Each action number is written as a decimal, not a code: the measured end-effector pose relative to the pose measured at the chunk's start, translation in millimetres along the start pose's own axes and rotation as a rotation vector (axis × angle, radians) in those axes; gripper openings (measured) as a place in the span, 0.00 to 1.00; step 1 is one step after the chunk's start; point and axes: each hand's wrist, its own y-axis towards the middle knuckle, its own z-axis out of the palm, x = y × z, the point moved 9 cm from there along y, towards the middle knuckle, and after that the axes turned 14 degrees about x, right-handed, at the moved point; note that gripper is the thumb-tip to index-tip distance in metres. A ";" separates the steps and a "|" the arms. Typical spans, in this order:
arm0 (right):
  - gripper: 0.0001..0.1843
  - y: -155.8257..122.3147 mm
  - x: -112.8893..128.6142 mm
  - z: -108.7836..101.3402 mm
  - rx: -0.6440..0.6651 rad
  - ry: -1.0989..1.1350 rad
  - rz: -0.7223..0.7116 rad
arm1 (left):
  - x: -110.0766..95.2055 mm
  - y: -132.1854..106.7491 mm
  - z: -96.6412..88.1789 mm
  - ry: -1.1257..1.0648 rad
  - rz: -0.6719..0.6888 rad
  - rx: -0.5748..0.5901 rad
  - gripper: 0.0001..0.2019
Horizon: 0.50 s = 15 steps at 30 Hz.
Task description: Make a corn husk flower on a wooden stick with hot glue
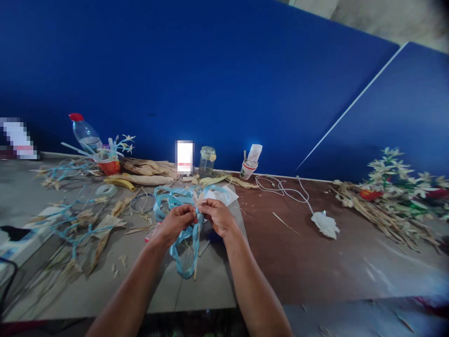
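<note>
Pinching left hand (178, 222): fingertips closed on the base of a pale-pink petalled flower (197, 198).
Right hand (218, 217): fingertips closed there too (near the left's).
Glossy light-blue ribbon (195, 244): looped below, over the grey table (159, 299).

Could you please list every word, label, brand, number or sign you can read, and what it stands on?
No text can be read.
White cup: green mark, too small to make out.
Far-left bright panel and middle bright panel: pixelated, unreadable.
Bottle with red cap: no readable lettering.
Blue ribbon: no lettering visible.
</note>
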 end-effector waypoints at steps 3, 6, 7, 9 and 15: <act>0.11 2.4 -5.1 1.0 0.054 0.003 0.022 | -1.8 -1.5 2.4 -0.042 -0.002 -0.008 0.10; 0.11 3.8 -7.6 1.4 0.077 0.020 0.020 | -4.4 -3.0 6.1 -0.071 -0.005 0.003 0.11; 0.11 3.8 -7.3 1.2 0.072 0.025 0.011 | -4.2 -3.2 7.1 -0.080 -0.010 0.010 0.11; 0.11 3.4 -5.3 2.1 0.066 0.031 -0.010 | -1.6 -3.3 7.6 -0.106 -0.025 0.026 0.10; 0.14 1.9 -5.8 11.9 0.093 0.067 0.006 | 11.7 -0.4 9.9 -0.187 -0.079 0.130 0.07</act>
